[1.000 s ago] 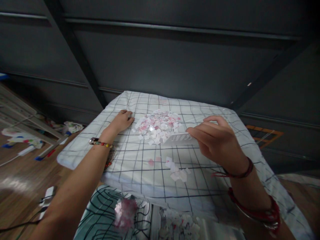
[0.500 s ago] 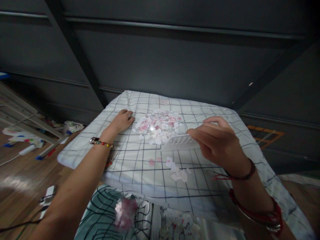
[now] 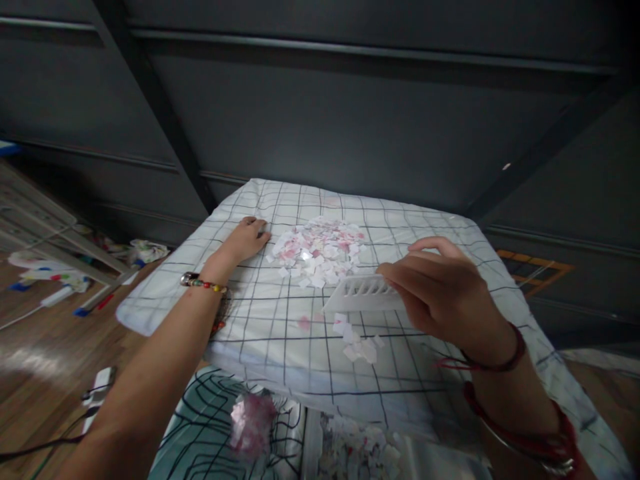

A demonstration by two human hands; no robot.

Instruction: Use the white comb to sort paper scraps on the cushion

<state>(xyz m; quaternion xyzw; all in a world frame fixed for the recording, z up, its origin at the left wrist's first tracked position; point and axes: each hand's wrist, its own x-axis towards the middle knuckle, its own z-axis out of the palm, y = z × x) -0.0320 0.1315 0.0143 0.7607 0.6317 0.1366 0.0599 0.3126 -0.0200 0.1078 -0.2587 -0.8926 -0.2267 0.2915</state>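
A heap of small white and pink paper pieces (image 3: 320, 252) lies on the checked white tablecloth (image 3: 270, 357). My left hand (image 3: 245, 240) rests flat at the heap's left edge, fingers extended and holding nothing. In my right hand (image 3: 443, 290) is a thin white plastic piece with slots (image 3: 360, 304), pinched at its right end. It stands on edge just in front of the heap, low over the cloth; whether it touches the cloth I cannot tell. Several loose paper pieces (image 3: 361, 345) lie nearer me, below that plastic piece.
Below the table's near edge sit a container (image 3: 310, 443) with more paper pieces and a pink shiny bundle (image 3: 253, 427) on teal patterned fabric (image 3: 200, 427). A dark wall (image 3: 320, 120) rises behind. A power strip (image 3: 99, 393) is on the floor at left.
My right hand has brought the slotted plastic piece slightly toward me, away from the heap. My left hand stays in place.
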